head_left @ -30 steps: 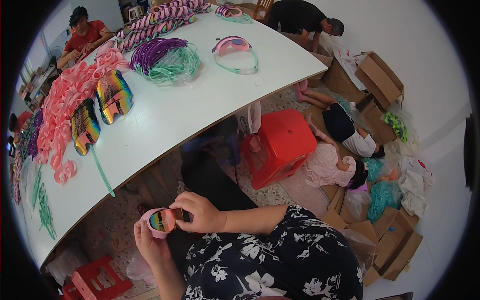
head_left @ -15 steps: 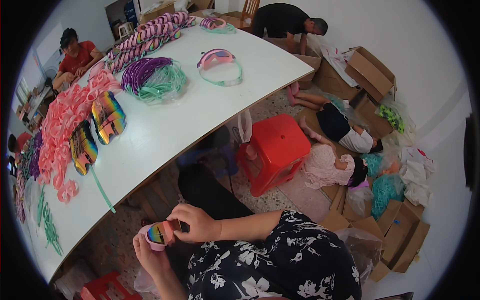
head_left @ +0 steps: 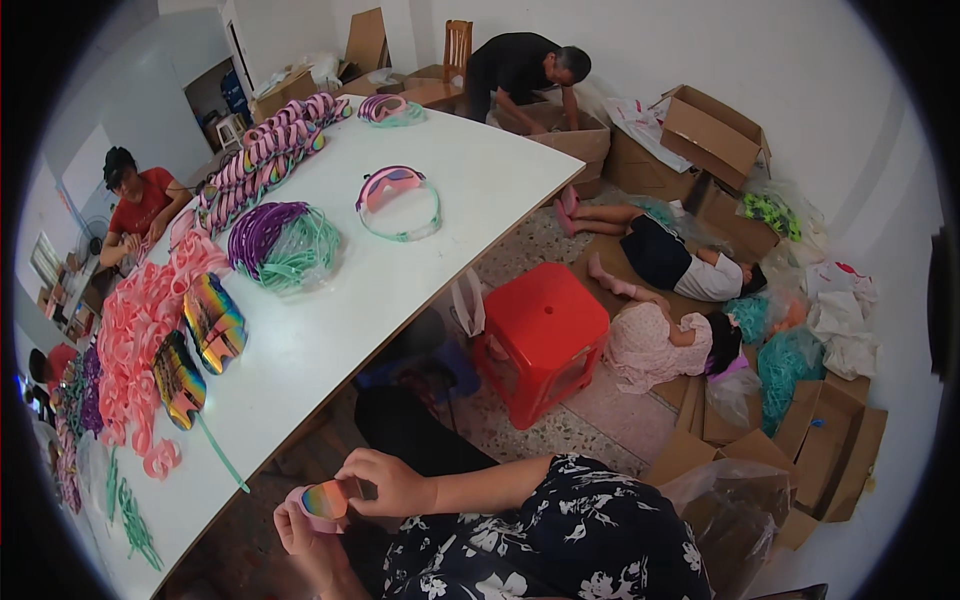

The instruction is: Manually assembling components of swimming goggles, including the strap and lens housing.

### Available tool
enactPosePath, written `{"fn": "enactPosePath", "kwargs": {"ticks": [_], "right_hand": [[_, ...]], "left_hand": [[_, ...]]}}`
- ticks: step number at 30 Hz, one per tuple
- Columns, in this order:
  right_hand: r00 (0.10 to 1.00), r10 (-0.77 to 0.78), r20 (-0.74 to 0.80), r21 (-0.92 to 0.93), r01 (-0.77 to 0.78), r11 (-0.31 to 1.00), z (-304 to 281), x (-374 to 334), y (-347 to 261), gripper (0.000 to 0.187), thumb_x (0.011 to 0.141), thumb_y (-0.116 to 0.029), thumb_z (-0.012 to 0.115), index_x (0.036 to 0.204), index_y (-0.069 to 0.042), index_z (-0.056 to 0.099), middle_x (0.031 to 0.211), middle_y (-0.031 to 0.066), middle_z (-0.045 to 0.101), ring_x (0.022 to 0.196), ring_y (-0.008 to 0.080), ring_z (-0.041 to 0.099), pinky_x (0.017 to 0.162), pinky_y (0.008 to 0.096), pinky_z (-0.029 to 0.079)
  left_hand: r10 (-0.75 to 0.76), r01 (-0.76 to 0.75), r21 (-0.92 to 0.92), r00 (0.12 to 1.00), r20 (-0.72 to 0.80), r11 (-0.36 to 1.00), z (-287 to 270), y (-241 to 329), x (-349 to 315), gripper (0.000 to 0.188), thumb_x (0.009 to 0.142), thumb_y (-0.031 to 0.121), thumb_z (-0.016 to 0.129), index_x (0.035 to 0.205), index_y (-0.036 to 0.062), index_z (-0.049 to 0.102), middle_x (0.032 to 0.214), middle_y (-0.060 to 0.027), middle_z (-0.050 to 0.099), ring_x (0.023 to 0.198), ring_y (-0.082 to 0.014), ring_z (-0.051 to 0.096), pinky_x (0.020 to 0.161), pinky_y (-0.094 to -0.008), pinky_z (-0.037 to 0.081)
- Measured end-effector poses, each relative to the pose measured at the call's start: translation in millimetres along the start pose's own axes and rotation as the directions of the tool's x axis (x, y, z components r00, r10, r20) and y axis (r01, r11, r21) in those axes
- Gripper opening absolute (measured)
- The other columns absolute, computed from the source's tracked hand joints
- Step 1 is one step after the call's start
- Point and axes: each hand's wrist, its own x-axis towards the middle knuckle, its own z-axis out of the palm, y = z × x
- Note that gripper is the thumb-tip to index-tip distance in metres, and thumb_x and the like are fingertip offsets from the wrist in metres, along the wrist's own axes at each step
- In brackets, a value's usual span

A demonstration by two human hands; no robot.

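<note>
Low in front of my body, both hands hold a pair of goggles [head_left: 322, 501] with a pink frame and a rainbow mirrored lens. The fingers of my left hand [head_left: 300, 538] are closed round the near left end of the frame. At the far right end my right hand [head_left: 388, 484] pinches the goggles, thumb and fingers bent round the edge; its exact grip on lens or frame is partly hidden. On the white table [head_left: 330, 345] beside them lie two stacks of rainbow mirrored lenses [head_left: 216, 325] and a heap of pink goggle frames [head_left: 140, 345].
Purple and mint straps [head_left: 285, 245], finished goggles [head_left: 400, 203] and rows of goggles [head_left: 265, 160] are on the table. A red stool [head_left: 545, 315] stands to the right. Two people lie on cardboard near open boxes [head_left: 825, 450]; one bends over a box, another sits across the table.
My view has shifted, so table and stool appear lower. The goggles have turned slightly in my hands, and the lens now reflects orange. Both hands keep their hold.
</note>
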Motion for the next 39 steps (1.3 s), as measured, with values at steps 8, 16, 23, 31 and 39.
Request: {"fn": "enactPosePath", "kwargs": {"ticks": [8, 16, 23, 31, 39], "right_hand": [[0.999, 0.008, -0.043, 0.017, -0.007, 1.0, -7.7, 9.0, 3.4, 0.028, 0.076, -0.01, 0.073, 0.102, -0.003, 0.065, 0.098, 0.0095, 0.06, 0.089, 0.0257, 0.063, 0.077, 0.035, 0.053], [0.998, 0.014, -0.058, -0.063, -0.017, 0.998, -11.0, 11.0, 9.3, 0.031, 0.077, -0.009, 0.074, 0.106, -0.003, 0.065, 0.101, 0.0117, 0.063, 0.092, 0.0281, 0.064, 0.081, 0.0356, 0.054], [0.997, -0.051, -0.06, -0.21, 0.038, 0.977, -6.3, 14.8, 9.2, 0.033, 0.072, -0.008, 0.077, 0.103, -0.004, 0.067, 0.096, 0.0133, 0.063, 0.089, 0.0295, 0.064, 0.078, 0.038, 0.054], [0.997, -0.001, 0.08, -0.19, 0.016, 0.982, 8.3, -3.5, 12.5, 0.044, 0.069, 0.004, 0.076, 0.112, 0.001, 0.065, 0.106, 0.0132, 0.06, 0.089, 0.0206, 0.061, 0.078, 0.0294, 0.052], [0.985, 0.061, 0.159, -0.149, -0.037, 0.988, 15.0, -5.5, 19.9, 0.044, 0.071, 0.005, 0.075, 0.113, 0.002, 0.065, 0.108, 0.013, 0.059, 0.092, 0.0201, 0.06, 0.081, 0.0295, 0.051]], "left_hand": [[0.009, -0.009, 0.021, 1.0, 0.018, 1.0, -0.5, -8.9, 20.5, 0.015, 0.106, 0.02, 0.051, 0.103, 0.005, 0.051, 0.103, -0.0145, 0.067, 0.095, -0.0217, 0.067, 0.081, -0.0347, 0.058], [-0.072, 0.069, 0.067, 0.997, 0.038, 0.995, 0.4, -13.3, 28.5, 0.012, 0.106, 0.015, 0.049, 0.103, 0.0039, 0.053, 0.108, -0.0147, 0.066, 0.099, -0.0229, 0.066, 0.087, -0.0373, 0.057], [-0.237, 0.236, -0.044, 0.971, -0.021, 0.971, -1.2, -19.7, 30.0, 0.017, 0.103, 0.009, 0.048, 0.102, -0.002, 0.06, 0.108, -0.0169, 0.068, 0.1, -0.0247, 0.068, 0.088, -0.0367, 0.056], [-0.257, 0.239, -0.159, 0.96, -0.107, 0.958, -16.4, -21.6, 7.1, 0.013, 0.102, 0.016, 0.059, 0.106, 0.0046, 0.055, 0.097, -0.0062, 0.066, 0.078, -0.0102, 0.064, 0.064, -0.0228, 0.053], [-0.127, 0.127, -0.02, 0.992, 0.007, 0.992, -35.1, -24.8, 5.9, 0.015, 0.101, 0.009, 0.059, 0.113, 0.001, 0.062, 0.107, -0.0046, 0.066, 0.099, -0.0108, 0.061, 0.088, -0.0258, 0.05]]}}
